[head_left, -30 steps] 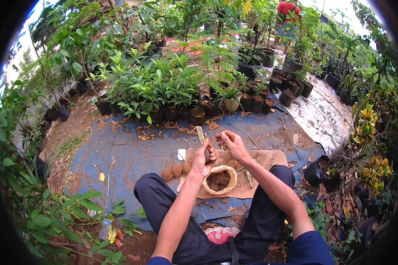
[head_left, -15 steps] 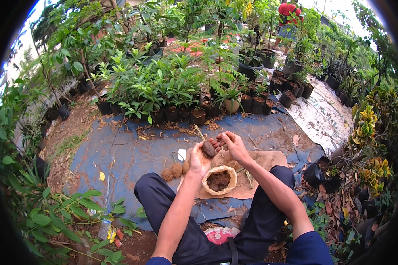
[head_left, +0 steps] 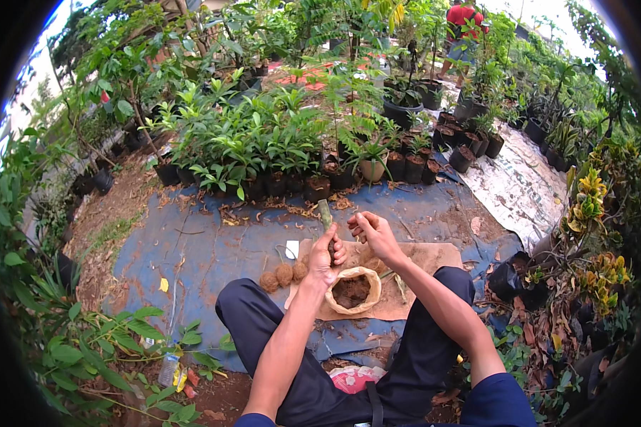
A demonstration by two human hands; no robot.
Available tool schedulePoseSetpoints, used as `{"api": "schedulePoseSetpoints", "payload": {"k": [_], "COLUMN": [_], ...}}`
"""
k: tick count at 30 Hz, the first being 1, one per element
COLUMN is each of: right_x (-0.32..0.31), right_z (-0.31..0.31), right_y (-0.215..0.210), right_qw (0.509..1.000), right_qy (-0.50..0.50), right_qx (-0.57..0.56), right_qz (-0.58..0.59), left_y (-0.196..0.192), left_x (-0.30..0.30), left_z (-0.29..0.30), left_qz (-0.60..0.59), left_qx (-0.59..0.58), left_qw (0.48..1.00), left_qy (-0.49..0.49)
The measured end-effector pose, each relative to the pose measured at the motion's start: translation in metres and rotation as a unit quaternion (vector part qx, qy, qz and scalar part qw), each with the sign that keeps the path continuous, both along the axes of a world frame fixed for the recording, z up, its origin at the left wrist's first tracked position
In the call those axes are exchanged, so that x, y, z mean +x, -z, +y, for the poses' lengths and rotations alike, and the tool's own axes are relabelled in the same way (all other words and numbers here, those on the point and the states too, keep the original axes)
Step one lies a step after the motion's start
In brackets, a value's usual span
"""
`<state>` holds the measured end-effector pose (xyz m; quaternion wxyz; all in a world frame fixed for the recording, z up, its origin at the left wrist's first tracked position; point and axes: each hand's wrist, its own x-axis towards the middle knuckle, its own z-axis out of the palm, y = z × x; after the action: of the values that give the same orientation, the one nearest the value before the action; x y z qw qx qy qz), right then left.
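- Head view: the left hand (head_left: 322, 258) clasps a dark soil clump (head_left: 332, 250) around a green stem (head_left: 325, 213), over the sheet's far left.
- The curled right hand (head_left: 374, 238) is just right; whether it pinches anything, I cannot tell.
- Formed brown balls (head_left: 284, 273) lie left; loose soil (head_left: 351, 291) remains in the near bag (head_left: 354, 311).
- The brown sheet (head_left: 441, 253) lies beneath.

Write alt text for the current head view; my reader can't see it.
A person's left hand is closed around a dark clump, a green stem rising above it, the right hand partly curled alongside. Below, an open bag of soil stands on a brown sheet over blue tarp, fibrous balls to its left, potted plants beyond.
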<state>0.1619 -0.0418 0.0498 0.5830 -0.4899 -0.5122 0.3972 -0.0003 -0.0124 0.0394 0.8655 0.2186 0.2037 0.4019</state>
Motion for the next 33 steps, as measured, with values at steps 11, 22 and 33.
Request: {"api": "schedulePoseSetpoints", "payload": {"k": [11, 22, 33], "right_x": [-0.019, -0.024, -0.019], "right_z": [-0.013, -0.009, -0.015], "right_y": [0.0, 0.006, -0.006], "right_qw": [0.995, 0.98, 0.965], "right_qy": [-0.006, -0.113, -0.071], "right_qx": [0.011, -0.104, -0.106], "right_qz": [-0.099, 0.126, 0.228], "left_y": [0.004, 0.014, 0.004], "left_x": [0.009, 0.01, 0.01], "left_z": [0.003, -0.001, -0.006], "left_qz": [0.044, 0.186, 0.252], "left_qx": [0.1, 0.23, 0.255], "left_qw": [0.978, 0.949, 0.93], "left_qy": [-0.179, -0.108, -0.081]}}
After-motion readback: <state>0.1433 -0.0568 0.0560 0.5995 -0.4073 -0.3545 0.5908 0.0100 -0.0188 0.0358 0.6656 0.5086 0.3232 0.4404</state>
